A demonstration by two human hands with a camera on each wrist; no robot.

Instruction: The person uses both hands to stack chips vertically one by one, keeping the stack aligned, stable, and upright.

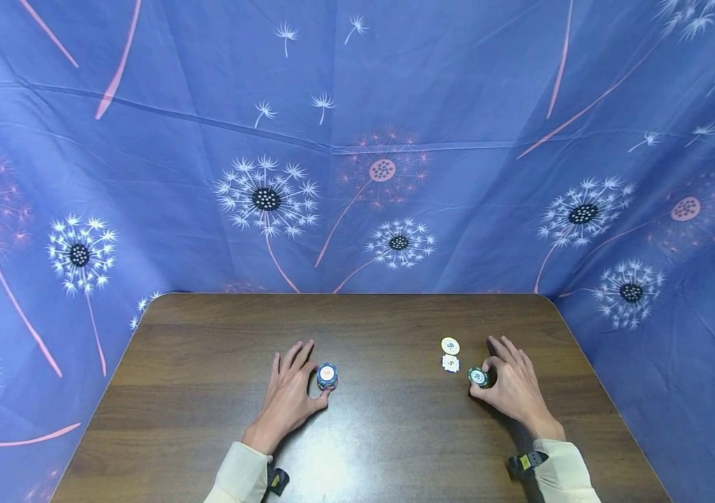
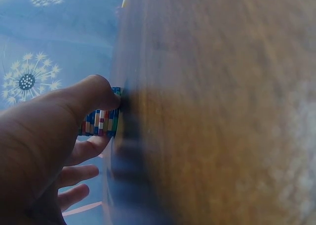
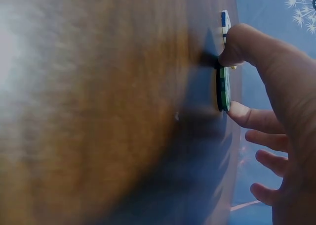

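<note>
On the left half of the wooden table, my left hand [image 1: 286, 398] grips a stack of poker chips [image 1: 327, 374] between thumb and index finger. A blue-edged chip with a pale centre tops it. In the left wrist view the stack [image 2: 101, 122] shows blue, red, white and green edges, and the other fingers stay spread. Further right, my right hand [image 1: 514, 388] pinches a green-edged poker chip [image 1: 477, 377] by thumb and index finger. The right wrist view shows this green chip [image 3: 225, 89] low over the table, with a dark edge beneath it.
Left of the right hand lie two flat chips, a white one with dark edge marks [image 1: 450, 363] and, just beyond it, a yellow-edged one [image 1: 450, 346]. The brown table [image 1: 382, 447] ends at a blue dandelion-print cloth [image 1: 495, 230] behind and at both sides.
</note>
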